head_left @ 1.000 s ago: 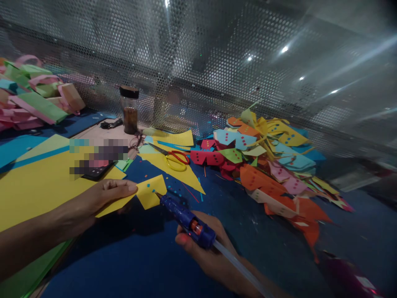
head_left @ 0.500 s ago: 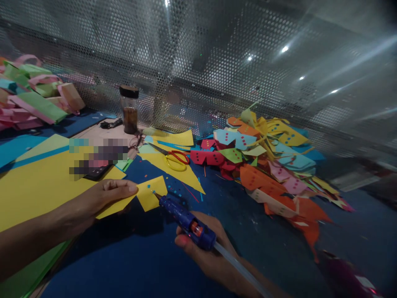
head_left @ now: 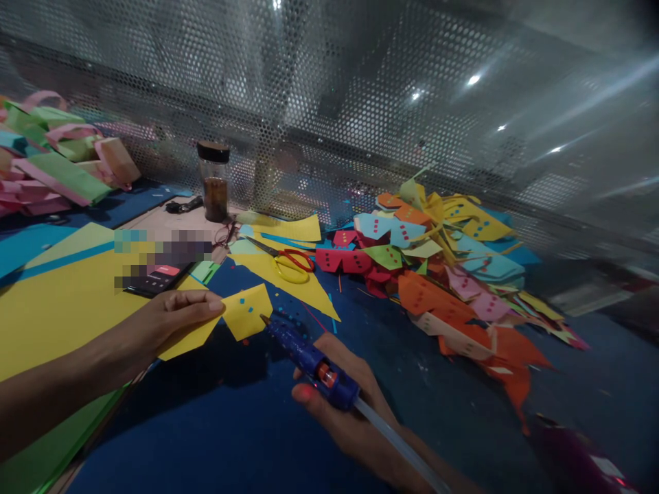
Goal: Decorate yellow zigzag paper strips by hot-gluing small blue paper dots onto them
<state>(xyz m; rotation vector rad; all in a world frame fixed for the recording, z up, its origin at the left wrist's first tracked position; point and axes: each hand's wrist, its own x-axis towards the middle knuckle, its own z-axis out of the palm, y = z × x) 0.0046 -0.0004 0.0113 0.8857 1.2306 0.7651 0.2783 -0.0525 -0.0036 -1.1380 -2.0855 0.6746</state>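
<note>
My left hand (head_left: 188, 312) pinches a folded piece of yellow paper (head_left: 247, 319) between thumb and fingers, above the blue table. Two small blue squares show on the paper's right panel. My right hand (head_left: 342, 405) is wrapped round a blue glue gun (head_left: 309, 360), with a clear glue stick (head_left: 396, 442) trailing from its back end. The gun's nozzle points at the right part of the yellow paper; whether it touches cannot be made out. Tiny blue and red paper bits (head_left: 288, 315) are scattered on the table behind the nozzle.
Scissors (head_left: 291, 266) with red and yellow handles lie beyond my hands. A phone (head_left: 162, 271), partly blurred, rests on yellow sheets (head_left: 56, 315). Behind stands a black-lidded jar (head_left: 215, 185). Dotted coloured paper pieces (head_left: 443, 288) are heaped right, paper boxes (head_left: 62, 161) left, before a perforated metal panel (head_left: 309, 103).
The nozzle has moved off the second blue square to a spot right of it. My left hand and the yellow paper have shifted slightly left and up. The phone's screen looks brighter.
</note>
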